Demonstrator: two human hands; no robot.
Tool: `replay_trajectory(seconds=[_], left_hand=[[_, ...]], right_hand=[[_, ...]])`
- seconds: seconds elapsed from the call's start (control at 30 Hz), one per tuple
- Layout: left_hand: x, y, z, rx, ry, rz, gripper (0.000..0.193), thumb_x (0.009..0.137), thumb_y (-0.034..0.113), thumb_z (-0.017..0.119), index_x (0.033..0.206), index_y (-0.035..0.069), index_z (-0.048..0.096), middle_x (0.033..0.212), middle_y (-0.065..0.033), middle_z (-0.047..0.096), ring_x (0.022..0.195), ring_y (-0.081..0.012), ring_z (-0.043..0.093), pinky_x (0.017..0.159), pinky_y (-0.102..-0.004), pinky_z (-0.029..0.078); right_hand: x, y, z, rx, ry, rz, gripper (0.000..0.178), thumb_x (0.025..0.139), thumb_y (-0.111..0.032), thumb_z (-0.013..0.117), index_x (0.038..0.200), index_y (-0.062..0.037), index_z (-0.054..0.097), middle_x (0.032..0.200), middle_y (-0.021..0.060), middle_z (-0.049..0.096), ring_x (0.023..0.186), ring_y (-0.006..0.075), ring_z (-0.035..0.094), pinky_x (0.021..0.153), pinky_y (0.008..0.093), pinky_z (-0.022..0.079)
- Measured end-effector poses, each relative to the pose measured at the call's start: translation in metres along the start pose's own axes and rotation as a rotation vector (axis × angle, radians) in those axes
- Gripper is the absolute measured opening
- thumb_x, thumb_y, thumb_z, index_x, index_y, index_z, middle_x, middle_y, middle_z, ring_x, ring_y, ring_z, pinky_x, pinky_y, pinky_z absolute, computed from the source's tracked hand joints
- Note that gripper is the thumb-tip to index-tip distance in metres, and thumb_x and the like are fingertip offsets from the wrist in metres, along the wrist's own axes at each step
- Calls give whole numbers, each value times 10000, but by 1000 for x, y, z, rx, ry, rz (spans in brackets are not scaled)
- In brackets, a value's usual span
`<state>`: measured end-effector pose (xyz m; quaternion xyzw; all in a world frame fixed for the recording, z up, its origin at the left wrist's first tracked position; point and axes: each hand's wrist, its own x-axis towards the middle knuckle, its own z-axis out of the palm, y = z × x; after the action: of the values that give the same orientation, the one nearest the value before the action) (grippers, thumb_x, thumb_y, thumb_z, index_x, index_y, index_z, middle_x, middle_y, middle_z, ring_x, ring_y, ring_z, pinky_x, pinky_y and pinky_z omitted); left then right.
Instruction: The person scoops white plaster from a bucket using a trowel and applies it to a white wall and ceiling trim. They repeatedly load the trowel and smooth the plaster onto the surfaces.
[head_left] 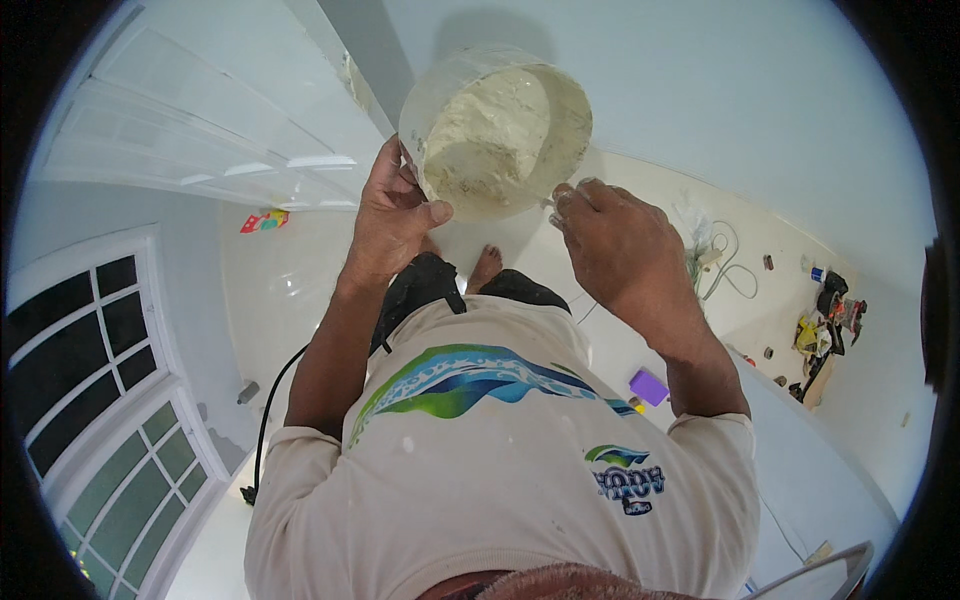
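A round, translucent white plastic bucket (408,110) is tilted toward me, holding off-white, putty-like paste (495,120). The paste is heaped on the far side and smeared along the walls. My left hand (392,225) grips the bucket's left side, its thumb at the near edge and the other fingers partly hidden behind it. At the lower right of the bucket is my right hand (620,240), its fingers closed and dusted white. A small pale piece shows at its fingertips by the rim; what it belongs to is hidden.
A pale wall (720,80) rises close ahead, with a white panelled door (200,120) to its left. On the floor lie a coiled white cable (735,260), a purple item (649,387) and a pile of tools and bags (825,325). A gridded window (100,320) stands far left.
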<state>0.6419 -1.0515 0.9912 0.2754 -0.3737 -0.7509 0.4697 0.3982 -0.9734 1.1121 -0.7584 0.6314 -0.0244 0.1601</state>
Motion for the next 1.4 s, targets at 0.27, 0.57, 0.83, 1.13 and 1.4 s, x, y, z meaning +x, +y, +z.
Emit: replay_trajectory(seconds=[0.27,0.57,0.83,1.13,1.4], left_hand=[[4,-1,-1,-7,-5,33,938,769,-44,860,1581,19,394,1417,-141,636,1364,-269,606,1158,-466,514],[7,-12,-5,-1,28,-39,902,796,-54,840,1578,29,399,1457,-134,618,1364,-253,604,1151,-451,518],[6,-8,-13,31,-68,-11,890,824,-81,729,1616,37,341,1457,-138,634,1367,-267,612,1178,-461,492],[9,-19,-14,-19,-49,-27,938,825,-1,827,1628,52,343,1477,-137,622,1376,-270,608,1186,-467,486],[3,-16,-11,-42,-19,-17,985,815,28,866,1637,53,324,1485,-126,619,1390,-265,599,1193,-469,480]], right_hand=[[2,-14,8,-134,-15,21,257,918,-97,688,1146,18,704,1093,158,706,1005,315,737,822,449,643],[9,-2,10,234,-125,94,177,982,-119,634,1075,11,710,1045,211,724,969,392,737,840,492,609],[2,9,30,509,51,99,195,994,-162,659,1081,4,714,1036,216,719,947,421,726,852,508,588],[-2,-1,42,520,-64,28,192,1009,-109,632,1131,31,681,991,219,721,863,396,743,807,508,601],[-4,10,27,993,-119,269,186,992,-133,684,1058,37,719,1017,229,735,901,397,757,833,474,609]])
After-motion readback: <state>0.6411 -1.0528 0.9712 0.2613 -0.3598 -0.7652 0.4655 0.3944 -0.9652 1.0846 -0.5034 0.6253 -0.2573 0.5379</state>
